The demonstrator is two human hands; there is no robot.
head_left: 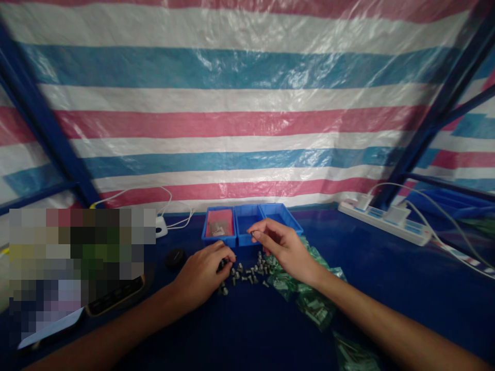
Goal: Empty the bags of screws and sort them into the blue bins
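Note:
My right hand (282,247) is raised in front of the blue bins, thumb and fingertips pinched on a small dark metal piece (253,234). Most of that piece is covered by the fingers. Low over the table, my left hand (207,265) has its fingers curled in towards the thumb at the left side of the loose bolts (251,274). What it grips, if anything, is hidden. The short silver bolts lie scattered between the hands. Green-tinted plastic bags (315,304) of metal parts lie below and beside my right forearm.
Behind the bolts stand a blue bin with a pink lining and small parts (219,226), a middle blue bin (247,238) and a right blue bin (292,219). A white power strip (386,224) lies at right. A round black object (175,257) sits left of my left hand.

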